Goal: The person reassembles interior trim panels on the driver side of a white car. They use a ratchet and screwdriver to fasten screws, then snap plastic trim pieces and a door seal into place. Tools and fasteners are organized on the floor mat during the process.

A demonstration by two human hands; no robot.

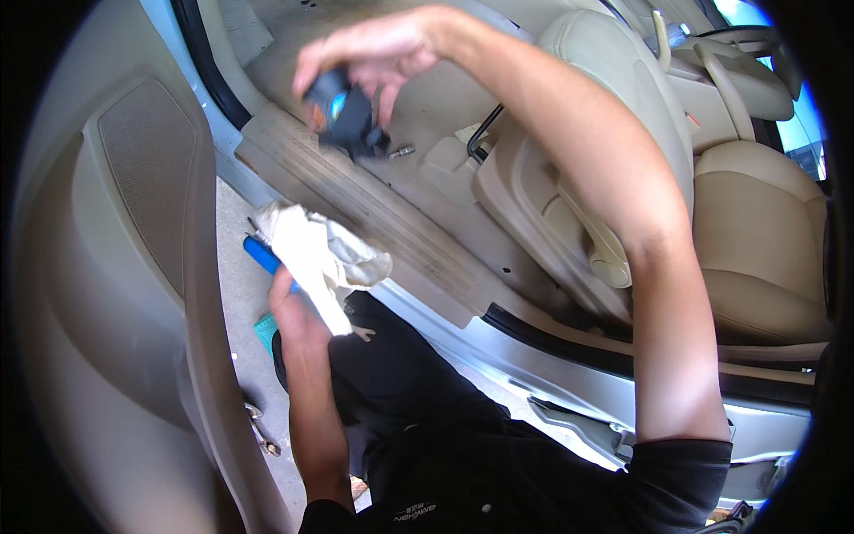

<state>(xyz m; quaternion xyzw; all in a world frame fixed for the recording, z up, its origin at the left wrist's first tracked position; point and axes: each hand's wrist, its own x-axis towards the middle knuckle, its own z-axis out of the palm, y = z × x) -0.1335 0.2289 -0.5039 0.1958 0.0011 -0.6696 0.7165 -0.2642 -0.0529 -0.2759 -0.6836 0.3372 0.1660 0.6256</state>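
Observation:
In my right hand, held high over the car's door sill, is a dark, chunky object with small blue and orange patches. My fingers curl down around it; motion blur hides its exact kind. Lower and to the left, my left hand is closed on a blue-handled tool with a thin dark tip. A crumpled white cloth hangs over that tool and hand, covering most of the fingers. Near the dark object, a small metal socket-like piece lies on the beige car floor.
The open car door stands along my left. A ribbed sill runs diagonally in front, with a beige seat and its side lever beyond. Metal pieces and a teal item lie on the ground by the door.

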